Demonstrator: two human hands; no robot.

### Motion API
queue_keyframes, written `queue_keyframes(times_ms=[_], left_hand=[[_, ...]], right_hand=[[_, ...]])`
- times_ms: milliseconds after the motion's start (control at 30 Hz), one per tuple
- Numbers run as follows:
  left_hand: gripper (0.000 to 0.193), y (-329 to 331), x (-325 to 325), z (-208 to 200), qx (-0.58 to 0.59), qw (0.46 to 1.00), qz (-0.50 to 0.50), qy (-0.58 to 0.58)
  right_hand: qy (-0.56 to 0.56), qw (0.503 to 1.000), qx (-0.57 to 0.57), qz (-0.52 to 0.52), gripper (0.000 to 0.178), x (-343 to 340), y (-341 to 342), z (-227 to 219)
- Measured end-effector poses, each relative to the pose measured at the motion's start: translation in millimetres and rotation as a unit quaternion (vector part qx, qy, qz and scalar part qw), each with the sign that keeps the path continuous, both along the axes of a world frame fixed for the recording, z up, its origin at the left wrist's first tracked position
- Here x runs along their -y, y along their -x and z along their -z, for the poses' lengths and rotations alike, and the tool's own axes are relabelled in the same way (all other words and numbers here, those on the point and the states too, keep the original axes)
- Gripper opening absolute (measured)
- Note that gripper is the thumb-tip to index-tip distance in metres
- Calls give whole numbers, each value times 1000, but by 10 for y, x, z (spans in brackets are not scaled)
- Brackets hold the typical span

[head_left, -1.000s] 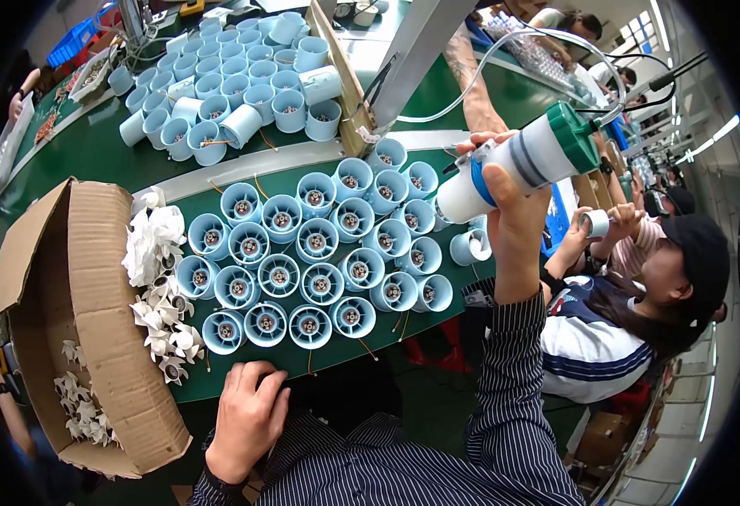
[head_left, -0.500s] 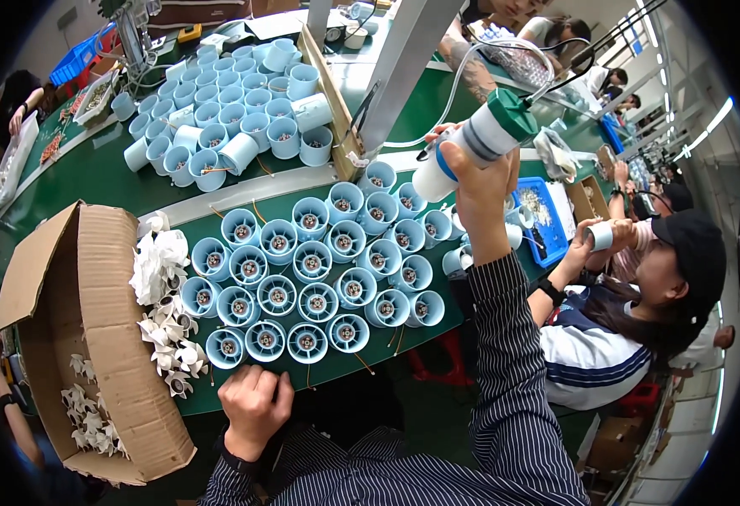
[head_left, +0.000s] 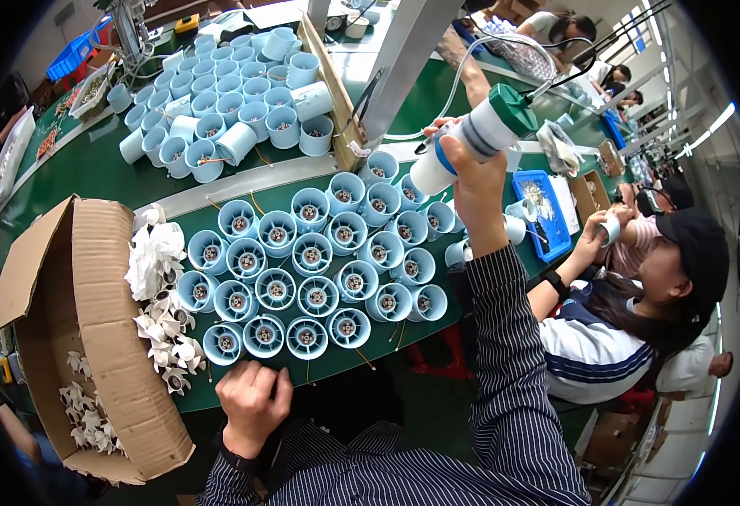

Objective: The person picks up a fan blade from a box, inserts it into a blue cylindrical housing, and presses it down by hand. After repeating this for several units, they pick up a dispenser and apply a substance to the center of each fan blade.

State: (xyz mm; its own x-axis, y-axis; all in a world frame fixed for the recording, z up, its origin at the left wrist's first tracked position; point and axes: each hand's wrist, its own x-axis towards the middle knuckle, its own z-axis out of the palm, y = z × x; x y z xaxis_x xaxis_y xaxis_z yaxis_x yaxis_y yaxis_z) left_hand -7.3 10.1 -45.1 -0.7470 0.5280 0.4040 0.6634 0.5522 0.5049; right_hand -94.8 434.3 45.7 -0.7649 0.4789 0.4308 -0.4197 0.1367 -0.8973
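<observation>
Has metal parts (head_left: pixel 318 297) inside blue cups (head_left: pixel 313 271) on the surface (head_left: pixel 336 357), white fan blades (head_left: pixel 91 422) in and beside a cardboard box (head_left: pixel 121 337). Holds a white bottle (head_left: pixel 475 132) (tilted, green cap (head_left: pixel 513 108) uppermost) in the right grip (head_left: pixel 478 180), near the right-hand cups. Has the left grip (head_left: pixel 254 401) curled narrow beside the nearest cups; beyond, a grey post (head_left: pixel 402 72) partly blocking the view.

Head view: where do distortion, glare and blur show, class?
Head view: the lens curves the rail and leaves black corners; ceiling lamps at right read as bright streaks; pale glare sits on the far table beside the post; the near cups look fairly sharp, as does the cylinder in the right hand.
</observation>
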Motion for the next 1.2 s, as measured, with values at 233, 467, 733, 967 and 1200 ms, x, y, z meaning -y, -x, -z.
queue_keyframes(times_ms=[233, 467, 733, 967, 1200], left_hand=[[29, 6, -88, -29, 4, 999, 17, -28], [28, 10, 2, -20, 4, 1000, 6, -19], [26, 21, -6, -31, 5, 1000, 11, -15], [26, 20, -1, -16, 5, 1000, 19, -20], [28, 18, -7, -14, 2, 1000, 12, -25]], right_hand=[[-5, 1000, 2, 13, 36, -85, -116, -106], [0, 1000, -20, -18, 41, 145, -99, -249], [28, 994, -3, -101, 43, 301, 53, -97], [27, 994, 13, -104, 41, 311, 78, -28], [33, 995, 3, -98, 39, 343, 93, -13]])
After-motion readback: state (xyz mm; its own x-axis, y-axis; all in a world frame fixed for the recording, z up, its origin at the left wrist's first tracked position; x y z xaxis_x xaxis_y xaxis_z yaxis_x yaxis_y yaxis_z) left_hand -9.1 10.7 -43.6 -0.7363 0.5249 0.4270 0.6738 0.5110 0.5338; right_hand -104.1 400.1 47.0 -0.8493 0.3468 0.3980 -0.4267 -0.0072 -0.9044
